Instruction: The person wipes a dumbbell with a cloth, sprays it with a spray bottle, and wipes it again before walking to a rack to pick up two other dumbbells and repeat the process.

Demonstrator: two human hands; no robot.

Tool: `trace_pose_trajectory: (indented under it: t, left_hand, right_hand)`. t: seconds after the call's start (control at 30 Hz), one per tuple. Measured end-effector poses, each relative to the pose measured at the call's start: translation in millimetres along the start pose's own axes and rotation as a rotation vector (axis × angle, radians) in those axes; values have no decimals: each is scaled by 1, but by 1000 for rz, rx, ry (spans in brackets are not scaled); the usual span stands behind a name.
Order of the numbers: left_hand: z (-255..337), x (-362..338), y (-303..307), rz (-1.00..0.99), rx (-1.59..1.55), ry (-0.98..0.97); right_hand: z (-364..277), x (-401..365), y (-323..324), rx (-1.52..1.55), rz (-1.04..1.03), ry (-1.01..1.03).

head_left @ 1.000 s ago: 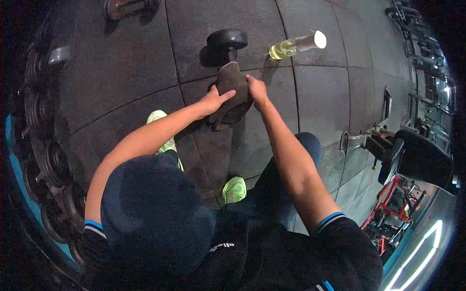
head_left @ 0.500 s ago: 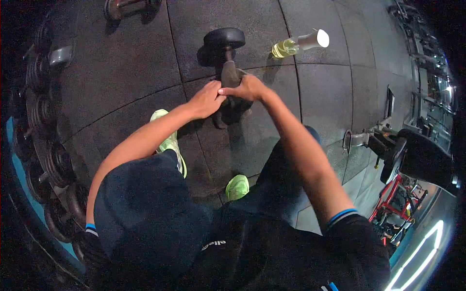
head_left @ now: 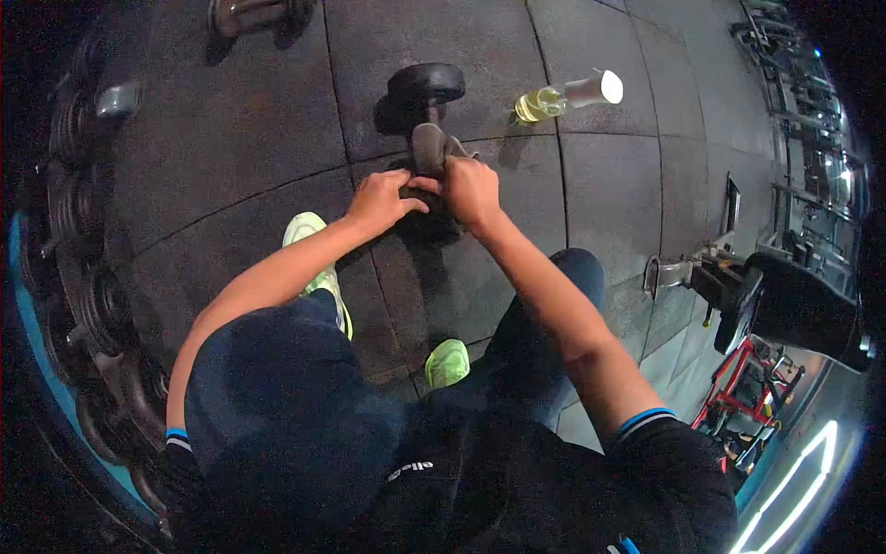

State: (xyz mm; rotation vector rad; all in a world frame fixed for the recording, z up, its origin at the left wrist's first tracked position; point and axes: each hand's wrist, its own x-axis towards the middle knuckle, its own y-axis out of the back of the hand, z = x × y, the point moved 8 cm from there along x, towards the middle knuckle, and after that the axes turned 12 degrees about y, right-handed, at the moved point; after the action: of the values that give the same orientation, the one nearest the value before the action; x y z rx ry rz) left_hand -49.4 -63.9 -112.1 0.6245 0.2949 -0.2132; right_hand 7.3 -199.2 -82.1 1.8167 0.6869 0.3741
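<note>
My right hand [head_left: 472, 191] is closed on a grey-brown, strap-like piece of fabric [head_left: 428, 150], which stands up in a loop beside the knuckles. Close to its left is my left hand [head_left: 377, 201], thumb and fingers parted near the right thumb and the fabric's lower part. Behind the hands, a black dumbbell [head_left: 426, 83] lies on the floor, pointing away from me. The fabric overlaps its handle in this view, and the near end is partly hidden by my hands.
A clear bottle [head_left: 544, 103] with yellowish liquid and a white top stands right of the dumbbell on dark rubber tiles [head_left: 609, 175]. Another dumbbell [head_left: 258, 13] lies at the far left. Weight plates [head_left: 103, 309] line the left side; a padded bench [head_left: 803, 309] is at right.
My left hand has drawn slightly left, its thumb and fingers spreading apart. My right hand has turned into a fist and moved slightly down, and the fabric now bends into a loop.
</note>
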Motion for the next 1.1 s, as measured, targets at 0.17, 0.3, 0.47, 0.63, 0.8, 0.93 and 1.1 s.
trace_pose_trajectory:
  t: [0.17, 0.3, 0.47, 0.63, 0.8, 0.93, 1.1]
  left_hand:
    - [-17, 7, -20, -53, 16, -26]
    - [-24, 38, -53, -298, -50, 73]
    - [-8, 42, -61, -487, -451, 252]
    - [-10, 31, -79, -446, -800, 402]
    - [-10, -6, -55, -369, -593, 561]
    - [-52, -2, -78, -259, -916, 613]
    - [-61, 25, -85, -325, -998, 598]
  right_hand:
    - [10, -16, -3, 164, 227, -87]
    - [64, -12, -23, 622, -59, -404]
    - [111, -22, -66, 1216, 16, -657]
    - [90, -31, -34, 689, 186, -637]
    - [8, -52, -31, 283, 280, -343]
    - [-5, -31, -14, 342, 107, -384]
    - [44, 6, -25, 553, -214, -610]
